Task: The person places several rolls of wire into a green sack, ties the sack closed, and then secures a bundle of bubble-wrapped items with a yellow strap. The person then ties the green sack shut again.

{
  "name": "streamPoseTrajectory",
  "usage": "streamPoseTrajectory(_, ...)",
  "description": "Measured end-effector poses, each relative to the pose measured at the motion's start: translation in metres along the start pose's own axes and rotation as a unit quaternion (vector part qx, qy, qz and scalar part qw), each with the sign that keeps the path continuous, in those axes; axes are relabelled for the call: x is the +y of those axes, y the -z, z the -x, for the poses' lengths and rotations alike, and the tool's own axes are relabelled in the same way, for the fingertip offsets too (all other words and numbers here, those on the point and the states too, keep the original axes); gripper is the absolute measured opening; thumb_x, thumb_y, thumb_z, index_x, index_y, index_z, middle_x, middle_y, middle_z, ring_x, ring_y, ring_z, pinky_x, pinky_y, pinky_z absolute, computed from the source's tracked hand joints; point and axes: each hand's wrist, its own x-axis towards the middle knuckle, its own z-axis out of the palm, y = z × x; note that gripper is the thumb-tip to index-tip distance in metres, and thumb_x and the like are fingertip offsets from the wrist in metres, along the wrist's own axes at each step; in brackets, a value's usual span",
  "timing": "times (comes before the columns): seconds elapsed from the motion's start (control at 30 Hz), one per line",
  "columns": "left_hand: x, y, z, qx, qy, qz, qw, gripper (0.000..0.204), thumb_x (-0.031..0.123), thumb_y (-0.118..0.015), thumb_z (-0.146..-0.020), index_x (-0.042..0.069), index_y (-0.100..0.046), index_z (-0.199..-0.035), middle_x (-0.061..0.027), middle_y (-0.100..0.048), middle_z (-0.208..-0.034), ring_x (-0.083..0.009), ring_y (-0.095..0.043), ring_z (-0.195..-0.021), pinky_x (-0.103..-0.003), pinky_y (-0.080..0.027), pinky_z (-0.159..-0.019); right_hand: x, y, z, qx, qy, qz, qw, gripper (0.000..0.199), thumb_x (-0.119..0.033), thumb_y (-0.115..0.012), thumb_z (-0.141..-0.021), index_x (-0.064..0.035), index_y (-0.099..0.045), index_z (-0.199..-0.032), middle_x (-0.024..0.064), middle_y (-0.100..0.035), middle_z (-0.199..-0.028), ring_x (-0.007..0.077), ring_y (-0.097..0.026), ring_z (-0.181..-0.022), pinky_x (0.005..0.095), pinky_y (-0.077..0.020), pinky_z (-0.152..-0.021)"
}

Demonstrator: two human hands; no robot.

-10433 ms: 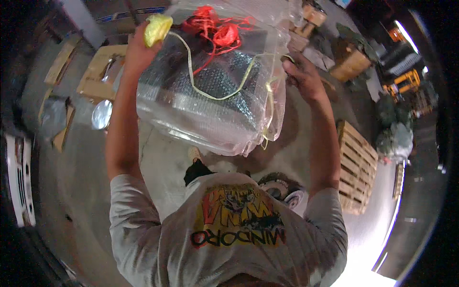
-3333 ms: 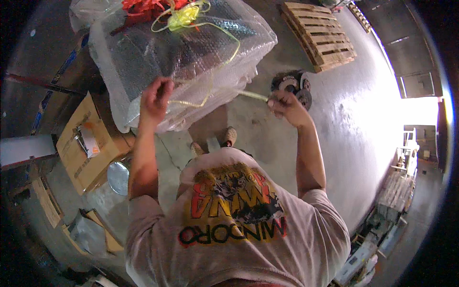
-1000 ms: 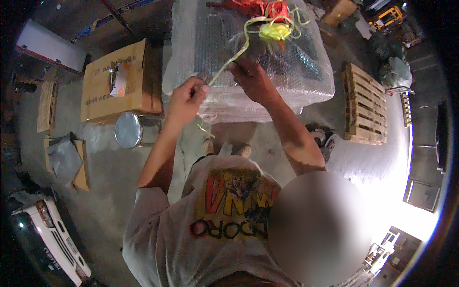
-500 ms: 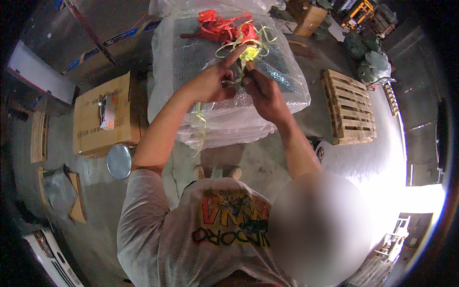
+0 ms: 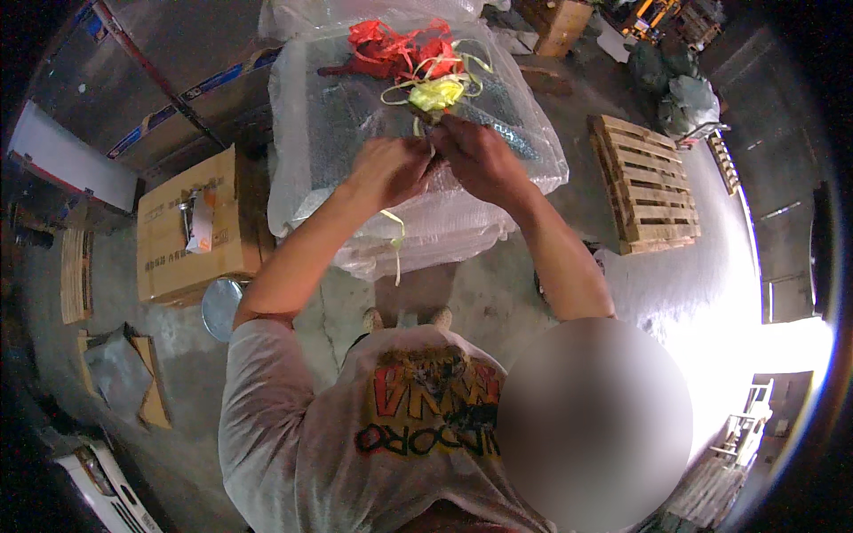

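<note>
A stack wrapped in clear bubble wrap (image 5: 306, 115) stands in front of me. Over its near part, my left hand (image 5: 391, 169) and my right hand (image 5: 480, 158) meet with fingers closed. Both pinch a thin yellow plastic string between them; the exact grip is hidden by the fingers. A loose end of the yellow string (image 5: 396, 238) hangs below my left hand over the near side of the wrap. Just beyond my fingertips lies a crumpled yellow string bundle (image 5: 437, 92). Behind that is a tangle of red plastic string (image 5: 378, 51).
At left stands a cardboard box (image 5: 169, 240) with a tool on it, beside a round metal lid (image 5: 220, 309). A wooden pallet (image 5: 644, 186) lies to the right. Filled bags (image 5: 689, 105) and another cardboard box (image 5: 562, 25) are farther back.
My left index finger, stretched toward the yellow bundle before, is now folded in. The hands have drawn close together, and the hanging string end has shifted right.
</note>
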Motion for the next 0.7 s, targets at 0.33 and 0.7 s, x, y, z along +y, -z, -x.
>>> streamPoseTrajectory(0.33,-0.054,-0.008,0.023,0.047,0.004,-0.031,0.998,0.023,0.028,-0.054,-0.093,0.012,-0.062,-0.107,-0.0163,-0.067,-0.08,-0.036,-0.068,-0.074,-0.048,-0.054,-0.064,-0.004,0.0,0.031,0.055,-0.225,-0.458,0.859,0.021,-0.018,-0.049,-0.101,-0.0041,-0.063,-0.108,-0.0017,-0.056,-0.086,0.0089,-0.049,-0.079,0.0259,-0.0437,-0.068)
streamPoseTrajectory(0.7,-0.061,-0.001,0.052,0.168,0.102,0.461,0.865,0.045,0.047,-0.046,-0.101,0.005,-0.058,-0.091,-0.0009,-0.057,-0.075,-0.0143,-0.051,-0.067,-0.03,-0.043,-0.062,0.026,-0.029,0.044,0.012,-0.303,-0.594,0.745,0.035,-0.039,-0.052,-0.099,-0.0089,-0.056,-0.116,0.0102,-0.066,-0.111,0.0215,-0.064,-0.084,0.0365,-0.0517,-0.073)
